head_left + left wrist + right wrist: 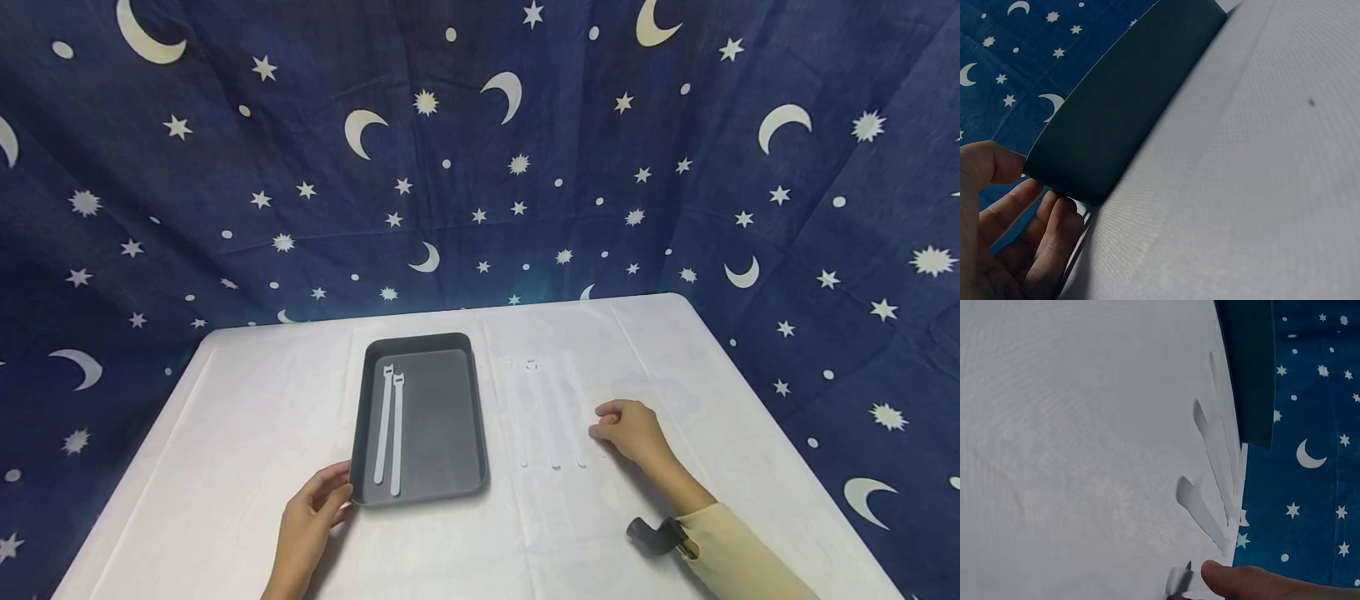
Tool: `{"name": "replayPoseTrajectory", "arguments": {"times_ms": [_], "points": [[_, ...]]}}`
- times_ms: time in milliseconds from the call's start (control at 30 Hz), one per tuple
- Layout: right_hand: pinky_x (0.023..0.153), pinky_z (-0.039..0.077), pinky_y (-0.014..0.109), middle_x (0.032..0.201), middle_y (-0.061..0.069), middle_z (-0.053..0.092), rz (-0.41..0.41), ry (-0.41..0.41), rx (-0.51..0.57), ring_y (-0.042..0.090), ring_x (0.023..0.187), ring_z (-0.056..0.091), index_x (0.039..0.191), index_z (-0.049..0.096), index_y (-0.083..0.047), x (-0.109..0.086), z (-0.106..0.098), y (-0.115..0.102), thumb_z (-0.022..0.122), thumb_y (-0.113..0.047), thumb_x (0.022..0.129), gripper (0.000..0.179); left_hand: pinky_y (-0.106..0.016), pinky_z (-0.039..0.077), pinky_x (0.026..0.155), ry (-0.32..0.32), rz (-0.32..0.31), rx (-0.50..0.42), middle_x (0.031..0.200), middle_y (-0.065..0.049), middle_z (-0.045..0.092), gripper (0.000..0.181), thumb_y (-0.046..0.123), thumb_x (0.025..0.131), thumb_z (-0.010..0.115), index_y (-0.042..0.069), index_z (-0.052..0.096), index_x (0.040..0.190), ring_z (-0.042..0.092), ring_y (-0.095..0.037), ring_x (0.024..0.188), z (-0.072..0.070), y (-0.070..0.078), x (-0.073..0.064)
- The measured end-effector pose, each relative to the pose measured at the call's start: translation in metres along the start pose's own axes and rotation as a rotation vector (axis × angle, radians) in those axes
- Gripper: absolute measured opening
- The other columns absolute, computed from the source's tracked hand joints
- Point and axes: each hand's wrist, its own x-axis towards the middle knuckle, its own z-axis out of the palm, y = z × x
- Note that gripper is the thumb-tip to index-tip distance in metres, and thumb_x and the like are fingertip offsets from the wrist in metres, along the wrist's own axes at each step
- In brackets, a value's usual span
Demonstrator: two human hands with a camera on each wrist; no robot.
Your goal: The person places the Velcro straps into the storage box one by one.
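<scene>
A dark grey tray lies on the table. Inside it, side by side, are two white slotted-head straps, like hook-and-loop cable ties. My left hand grips the tray's near left corner, thumb at the rim and fingers against the wall below. Right of the tray, several more white straps lie in a row, faint against the white cloth. My right hand is over the rightmost one, thumb and finger slightly apart. In the right wrist view, its thumb is beside that strap's end.
White cloth covers the table. A dark blue curtain printed with moons and stars hangs behind and along the sides. On the right wrist is a black device, near the sleeve's cuff.
</scene>
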Motion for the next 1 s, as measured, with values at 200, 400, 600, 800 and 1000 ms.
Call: {"name": "replayPoseTrajectory", "arguments": {"times_ms": [200,400,600,800,1000], "points": [[0.069,0.057,0.041,0.078,0.007,0.067,-0.002,0.053,-0.051,0.020,0.072,0.062,0.105,0.068,0.008,-0.001,0.005,-0.003,0.079,-0.007,0.075,0.035,-0.026,0.062,0.077,-0.002,0.004,0.001,0.124,-0.017,0.066,0.037,0.028,0.097,0.060,0.010,0.060,0.130,0.065,-0.032,0.113,0.000,0.001,0.000],[0.062,0.053,0.034,0.076,0.006,0.066,0.011,0.067,-0.065,0.019,0.069,0.059,0.102,0.069,0.007,-0.002,0.008,-0.008,0.080,-0.004,0.075,0.031,-0.025,0.062,0.080,-0.018,-0.003,-0.015,0.125,-0.017,0.064,0.037,0.027,0.098,0.059,0.010,0.059,0.131,0.064,-0.032,0.114,0.000,0.001,0.000],[0.064,0.053,0.034,0.076,0.006,0.066,0.038,0.075,-0.064,0.019,0.069,0.059,0.098,0.069,0.006,-0.002,0.011,-0.011,0.080,-0.002,0.074,0.028,-0.024,0.061,0.081,-0.029,-0.011,-0.028,0.126,-0.016,0.064,0.036,0.025,0.098,0.059,0.011,0.059,0.131,0.065,-0.029,0.113,-0.002,0.001,0.000],[0.063,0.053,0.035,0.075,0.007,0.065,0.029,0.071,-0.051,0.019,0.068,0.059,0.096,0.068,0.006,-0.002,0.011,-0.012,0.079,0.000,0.073,0.026,-0.024,0.061,0.080,-0.033,-0.014,-0.027,0.126,-0.017,0.064,0.037,0.026,0.098,0.059,0.010,0.059,0.131,0.064,-0.031,0.114,-0.002,0.000,-0.001],[0.063,0.052,0.034,0.072,0.004,0.062,-0.007,0.071,-0.060,0.018,0.067,0.057,0.095,0.066,0.005,-0.001,0.011,-0.011,0.076,0.002,0.072,0.025,-0.024,0.062,0.080,-0.032,-0.011,-0.031,0.125,-0.017,0.064,0.037,0.027,0.098,0.060,0.011,0.059,0.131,0.064,-0.031,0.114,-0.002,-0.001,0.000]]}}
